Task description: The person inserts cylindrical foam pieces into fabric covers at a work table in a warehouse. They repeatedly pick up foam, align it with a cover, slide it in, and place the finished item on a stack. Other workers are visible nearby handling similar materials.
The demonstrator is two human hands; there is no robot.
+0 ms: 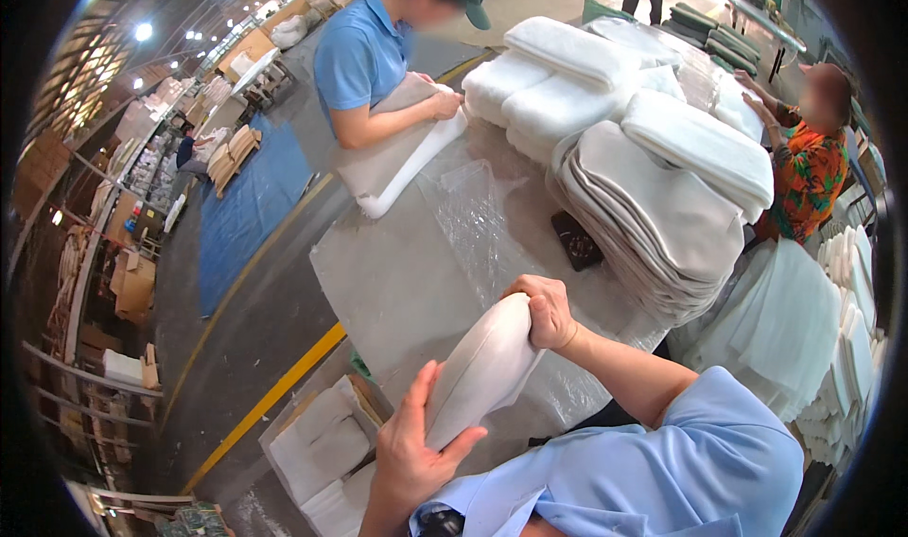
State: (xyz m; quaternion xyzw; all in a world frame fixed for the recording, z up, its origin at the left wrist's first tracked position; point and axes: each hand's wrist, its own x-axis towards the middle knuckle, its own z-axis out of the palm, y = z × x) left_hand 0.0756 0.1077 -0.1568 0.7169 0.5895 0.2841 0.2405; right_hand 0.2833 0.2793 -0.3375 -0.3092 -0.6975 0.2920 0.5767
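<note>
A pale, padded cushion with a seam along its edge is tilted up between my two hands, above the near edge of the table. My right hand grips its upper end, fingers over the top and thumb on the near side. Around the lower end, my left hand holds it between the thumb and the stretched fingers. Beyond my right hand lies a tall stack of light grey fabric covers. A dark, flat object rests beside that stack.
Clear plastic sheet covers part of the table. White wadding rolls are piled at the far side. One co-worker handles a grey cover across the table; another stands right. An open box of white pieces sits lower left.
</note>
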